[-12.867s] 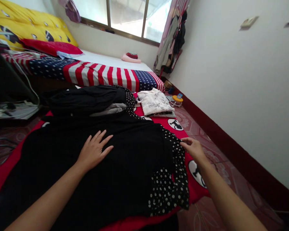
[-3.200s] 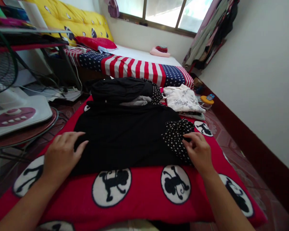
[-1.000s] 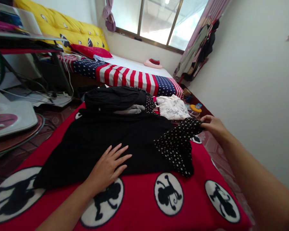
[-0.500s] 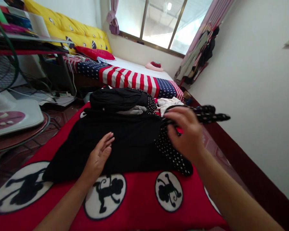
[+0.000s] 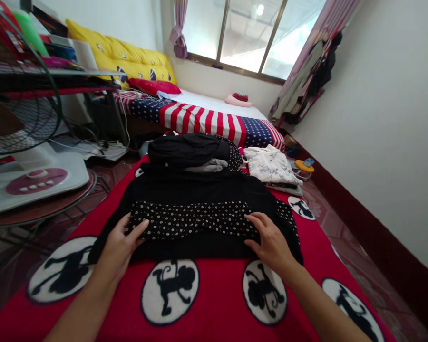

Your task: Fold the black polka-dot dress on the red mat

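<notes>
On top of the black garment (image 5: 203, 187) you have a dotted band (image 5: 196, 221) laid crosswise, running nearly level from your left hand (image 5: 119, 244) to your right hand (image 5: 269, 237). At the garment's left part, your left thumb rests over the band's end, its tip apart from the index finger — whether cloth is caught between them, you cannot tell. Toward the garment's right part, your right thumb and fingers stand spread, fingertips against the band's other end. Under the garment lies the red blanket (image 5: 217, 304), its monkey roundels (image 5: 170, 290) showing along the garment's near edge. Just beyond the garment you have a heap of dark clothes (image 5: 189, 149); beyond its right side, a white floral top (image 5: 271, 164) sits folded on a stack. Well to the garment's left stands a fan (image 5: 39, 183) — its base toward you.
</notes>
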A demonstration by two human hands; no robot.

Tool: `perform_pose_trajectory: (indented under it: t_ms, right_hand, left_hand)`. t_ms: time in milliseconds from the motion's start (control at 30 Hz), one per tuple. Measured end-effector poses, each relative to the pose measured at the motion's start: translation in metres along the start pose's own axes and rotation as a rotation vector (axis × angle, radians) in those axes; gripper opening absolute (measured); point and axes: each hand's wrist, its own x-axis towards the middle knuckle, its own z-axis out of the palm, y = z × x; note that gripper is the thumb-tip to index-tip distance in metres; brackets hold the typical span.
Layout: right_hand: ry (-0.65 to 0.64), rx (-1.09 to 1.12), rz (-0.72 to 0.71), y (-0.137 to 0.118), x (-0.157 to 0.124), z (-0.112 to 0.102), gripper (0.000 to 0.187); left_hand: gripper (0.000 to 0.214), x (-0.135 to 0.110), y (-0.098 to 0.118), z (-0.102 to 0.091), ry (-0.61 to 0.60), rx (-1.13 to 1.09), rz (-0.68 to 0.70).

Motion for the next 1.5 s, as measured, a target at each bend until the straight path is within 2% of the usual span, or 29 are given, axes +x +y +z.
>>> perform_pose_trajectory:
  t_ms: [67,133,200,233,333,400,500,567,600,667,733,833,933,1033,1167,1300,1400,1500]
  right_hand:
    - [-0.024,0.025,0.028,0.004,0.000,0.002,0.032]
    - [0.050,0.099,0.033,0.007,-0.001,0.001,0.019]
    - [0.132,0.185,0.013,0.011,-0.003,-0.003,0.018]
    - [0.130,0.217,0.004,0.012,-0.004,-0.006,0.019]
    - [-0.070,0.266,0.015,0.017,-0.008,-0.013,0.021]
    - [-0.144,0.280,0.076,0.019,-0.006,-0.012,0.022]
    - [0.003,0.278,0.204,0.022,0.008,-0.004,0.019]
    - [0.084,0.276,0.273,0.024,0.023,0.004,0.019]
    - [0.085,0.289,0.296,0.024,0.031,0.007,0.022]
    - [0.005,0.350,0.288,0.026,0.043,0.012,0.032]
    - [-0.133,0.402,0.199,0.026,0.050,0.012,0.042]
    - [-0.307,0.390,0.010,0.024,0.048,0.006,0.043]
    - [-0.410,0.274,-0.099,0.018,0.042,0.000,0.046]
    - [-0.451,0.095,-0.155,0.016,0.042,-0.002,0.050]
    - [-0.429,-0.063,-0.169,0.024,0.057,-0.014,0.032]
    - [-0.260,0.054,-0.129,0.039,0.078,-0.023,0.029]
    - [-0.117,0.029,0.012,0.050,0.085,-0.004,0.025]
    - [-0.067,-0.141,0.164,0.058,0.083,0.027,0.023]
  left_hand:
    - [0.050,0.004,0.007,0.005,0.025,-0.016,-0.021]
    - [0.046,0.009,0.020,0.005,-0.012,-0.055,0.002]
    - [0.045,0.015,0.032,-0.002,-0.057,-0.064,0.068]
    - [0.046,0.019,0.036,-0.009,-0.056,-0.030,0.096]
    - [0.050,0.035,0.035,-0.038,0.007,0.331,0.171]
    - [0.048,0.045,0.027,-0.057,0.045,0.660,0.305]
    - [0.044,0.051,0.019,-0.070,0.090,0.950,0.591]
    - [0.043,0.048,0.020,-0.063,0.128,1.043,0.700]
    - [0.044,0.045,0.023,-0.057,0.142,1.080,0.738]
    - [0.045,0.038,0.028,-0.040,0.131,1.109,0.814]
    - [0.043,0.032,0.030,-0.022,0.029,1.080,0.880]
    - [0.039,0.027,0.020,0.000,-0.226,1.052,0.923]
    - [0.039,0.025,0.003,0.015,-0.432,1.101,0.950]
    - [0.038,0.027,-0.009,0.021,-0.532,1.140,0.951]
    - [0.021,0.029,-0.010,0.024,-0.532,1.162,0.937]
    - [0.016,0.029,-0.004,0.031,-0.386,1.171,1.001]
    - [0.017,0.034,-0.006,0.038,-0.328,1.240,1.015]
    - [0.021,0.041,-0.010,0.042,-0.342,1.306,0.955]
